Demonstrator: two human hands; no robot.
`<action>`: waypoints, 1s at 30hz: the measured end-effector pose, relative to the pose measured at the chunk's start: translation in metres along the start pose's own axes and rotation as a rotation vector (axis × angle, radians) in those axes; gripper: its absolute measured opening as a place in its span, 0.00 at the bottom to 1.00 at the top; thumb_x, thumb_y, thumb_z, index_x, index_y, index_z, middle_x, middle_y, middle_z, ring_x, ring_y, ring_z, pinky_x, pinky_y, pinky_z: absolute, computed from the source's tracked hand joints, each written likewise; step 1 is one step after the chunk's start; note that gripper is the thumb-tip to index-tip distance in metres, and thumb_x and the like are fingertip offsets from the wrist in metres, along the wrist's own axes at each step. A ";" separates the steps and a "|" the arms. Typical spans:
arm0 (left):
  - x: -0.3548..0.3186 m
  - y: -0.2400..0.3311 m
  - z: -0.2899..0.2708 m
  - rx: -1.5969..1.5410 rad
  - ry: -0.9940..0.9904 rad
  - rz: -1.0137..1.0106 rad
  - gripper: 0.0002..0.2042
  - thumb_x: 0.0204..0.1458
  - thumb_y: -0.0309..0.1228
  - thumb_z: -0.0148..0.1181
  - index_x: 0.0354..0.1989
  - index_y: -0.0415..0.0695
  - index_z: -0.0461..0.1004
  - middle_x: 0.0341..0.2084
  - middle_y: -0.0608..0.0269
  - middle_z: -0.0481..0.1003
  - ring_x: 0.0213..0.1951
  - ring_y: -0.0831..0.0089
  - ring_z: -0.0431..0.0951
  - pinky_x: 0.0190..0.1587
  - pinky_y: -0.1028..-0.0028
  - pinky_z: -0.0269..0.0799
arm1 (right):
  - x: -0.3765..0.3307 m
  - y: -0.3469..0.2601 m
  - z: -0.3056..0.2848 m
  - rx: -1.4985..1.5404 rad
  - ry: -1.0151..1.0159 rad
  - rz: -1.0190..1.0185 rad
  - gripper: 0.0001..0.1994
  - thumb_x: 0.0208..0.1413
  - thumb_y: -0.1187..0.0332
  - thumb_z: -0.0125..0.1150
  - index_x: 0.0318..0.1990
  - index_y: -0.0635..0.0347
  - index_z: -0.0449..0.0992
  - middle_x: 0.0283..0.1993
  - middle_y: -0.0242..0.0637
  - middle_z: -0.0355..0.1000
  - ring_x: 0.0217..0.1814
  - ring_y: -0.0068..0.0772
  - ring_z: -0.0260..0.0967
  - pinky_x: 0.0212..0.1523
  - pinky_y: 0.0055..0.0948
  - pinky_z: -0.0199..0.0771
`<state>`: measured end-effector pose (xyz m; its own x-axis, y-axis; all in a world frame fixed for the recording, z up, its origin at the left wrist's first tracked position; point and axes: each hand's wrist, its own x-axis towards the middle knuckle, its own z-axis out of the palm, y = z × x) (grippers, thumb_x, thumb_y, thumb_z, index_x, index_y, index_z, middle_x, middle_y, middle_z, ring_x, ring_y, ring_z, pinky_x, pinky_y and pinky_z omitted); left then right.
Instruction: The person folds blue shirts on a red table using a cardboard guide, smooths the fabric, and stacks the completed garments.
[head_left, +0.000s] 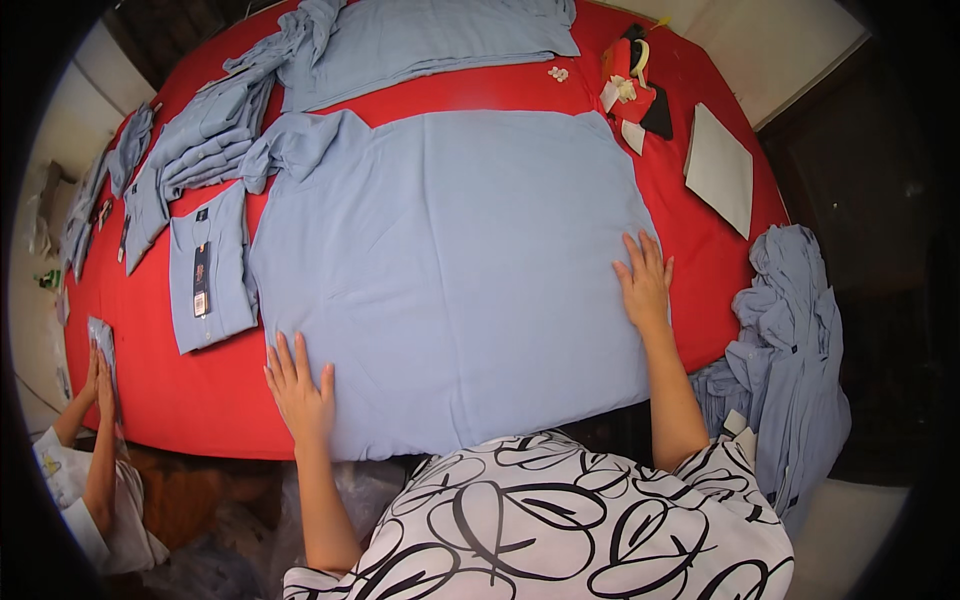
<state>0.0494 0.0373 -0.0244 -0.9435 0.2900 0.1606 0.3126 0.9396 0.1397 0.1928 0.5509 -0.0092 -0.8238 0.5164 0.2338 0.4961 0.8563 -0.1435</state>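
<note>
Two bare forearms reach forward from a white top [560, 525] patterned with looping black lines, at the near edge of a table covered in red cloth [180, 400]. The left hand [303, 390] lies palm down on the near left edge of a light blue garment [520, 270], its fingers moderately spread and its thumb apart. The right hand [644, 285] rests flat at the garment's right edge, farther up, fingers slightly spread. Neither hand grips anything. The garment lies spread across the middle of the table, directly in front of the person, with a crease running down its centre and a rumpled sleeve at its far left.

At the near left, a co-worker's hands [100, 380] are close together against a small pale packet [100, 335]; their grip is unclear. At the right, a heap of blue garments [790, 350] hangs down beside the table.

Left of the spread garment lies a folded blue garment [225, 270] with a long black tag [201, 278]. Beyond it is a stack of folded blue garments [210, 150]. At the far right is a white sheet [718, 165]. Across the far side lies another blue garment [430, 40].
</note>
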 end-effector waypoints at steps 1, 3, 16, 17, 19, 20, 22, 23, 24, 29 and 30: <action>0.000 0.000 0.000 -0.011 0.012 0.000 0.32 0.57 0.39 0.58 0.70 0.47 0.58 0.72 0.54 0.52 0.73 0.52 0.48 0.72 0.51 0.41 | 0.005 0.002 -0.002 0.008 -0.024 0.037 0.24 0.64 0.59 0.53 0.65 0.57 0.65 0.73 0.44 0.55 0.77 0.47 0.46 0.73 0.60 0.37; 0.000 0.002 0.000 -0.064 0.043 -0.010 0.32 0.56 0.37 0.59 0.70 0.47 0.59 0.72 0.55 0.52 0.73 0.52 0.48 0.72 0.51 0.41 | 0.031 0.005 0.009 0.066 0.096 -0.017 0.23 0.64 0.61 0.54 0.64 0.59 0.66 0.71 0.46 0.58 0.76 0.48 0.48 0.74 0.57 0.40; 0.019 0.018 -0.009 -0.044 0.025 -0.095 0.32 0.55 0.34 0.59 0.69 0.46 0.60 0.71 0.55 0.55 0.72 0.54 0.51 0.72 0.53 0.42 | 0.247 -0.041 0.084 0.006 0.182 -0.133 0.31 0.63 0.49 0.51 0.65 0.63 0.64 0.71 0.47 0.59 0.75 0.46 0.50 0.74 0.46 0.43; 0.019 0.021 -0.010 -0.051 0.024 -0.111 0.32 0.54 0.33 0.60 0.69 0.45 0.60 0.71 0.55 0.56 0.72 0.54 0.51 0.72 0.53 0.43 | 0.248 -0.040 0.083 0.023 0.173 -0.164 0.31 0.62 0.50 0.52 0.65 0.63 0.64 0.71 0.49 0.59 0.75 0.47 0.50 0.74 0.46 0.44; 0.025 0.022 -0.009 -0.211 0.088 -0.106 0.31 0.55 0.34 0.60 0.68 0.44 0.61 0.70 0.53 0.57 0.71 0.53 0.53 0.71 0.54 0.46 | 0.251 -0.012 0.084 0.150 0.164 -0.257 0.29 0.61 0.57 0.57 0.65 0.64 0.64 0.69 0.54 0.59 0.74 0.52 0.51 0.74 0.46 0.45; 0.028 0.017 -0.010 -0.277 0.135 -0.112 0.31 0.55 0.35 0.59 0.68 0.43 0.61 0.69 0.52 0.58 0.70 0.52 0.54 0.71 0.54 0.47 | 0.249 0.001 0.086 0.227 0.239 -0.305 0.28 0.58 0.63 0.61 0.64 0.65 0.65 0.68 0.55 0.60 0.73 0.54 0.52 0.73 0.47 0.47; 0.019 0.000 0.000 -0.376 0.281 -0.309 0.30 0.56 0.38 0.60 0.67 0.41 0.62 0.65 0.50 0.62 0.67 0.52 0.58 0.68 0.54 0.52 | 0.243 0.003 0.062 0.180 0.469 -0.315 0.25 0.57 0.65 0.62 0.61 0.66 0.68 0.64 0.56 0.65 0.69 0.56 0.58 0.71 0.46 0.54; 0.014 -0.007 0.002 -0.425 0.358 -0.396 0.30 0.56 0.39 0.60 0.66 0.40 0.63 0.63 0.48 0.64 0.65 0.51 0.61 0.67 0.55 0.54 | 0.246 0.016 0.042 0.278 0.419 -0.157 0.24 0.58 0.63 0.61 0.59 0.67 0.69 0.61 0.56 0.67 0.65 0.57 0.62 0.66 0.46 0.60; 0.015 -0.011 -0.002 -0.341 0.320 -0.451 0.31 0.55 0.41 0.62 0.65 0.39 0.64 0.61 0.48 0.65 0.62 0.52 0.62 0.65 0.55 0.56 | 0.247 0.036 0.027 -0.017 0.546 -0.117 0.25 0.58 0.59 0.62 0.57 0.69 0.70 0.58 0.57 0.69 0.60 0.58 0.66 0.62 0.44 0.63; 0.046 0.006 -0.029 -0.174 0.131 -0.554 0.32 0.45 0.44 0.72 0.55 0.37 0.70 0.51 0.51 0.70 0.56 0.54 0.66 0.56 0.57 0.62 | 0.257 0.162 0.015 -0.246 0.071 0.767 0.41 0.56 0.37 0.54 0.74 0.39 0.50 0.77 0.40 0.48 0.77 0.60 0.43 0.66 0.77 0.43; 0.049 0.007 -0.032 -0.189 0.108 -0.575 0.31 0.43 0.44 0.74 0.51 0.37 0.70 0.49 0.51 0.71 0.54 0.53 0.68 0.54 0.57 0.63 | 0.256 0.168 0.011 -0.168 -0.009 0.758 0.42 0.55 0.37 0.55 0.74 0.38 0.51 0.77 0.39 0.48 0.77 0.59 0.44 0.67 0.75 0.43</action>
<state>0.0088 0.0523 0.0158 -0.9534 -0.2828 0.1047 -0.2194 0.8886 0.4028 0.0627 0.8270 0.0158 -0.2444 0.9620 0.1216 0.9595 0.2580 -0.1130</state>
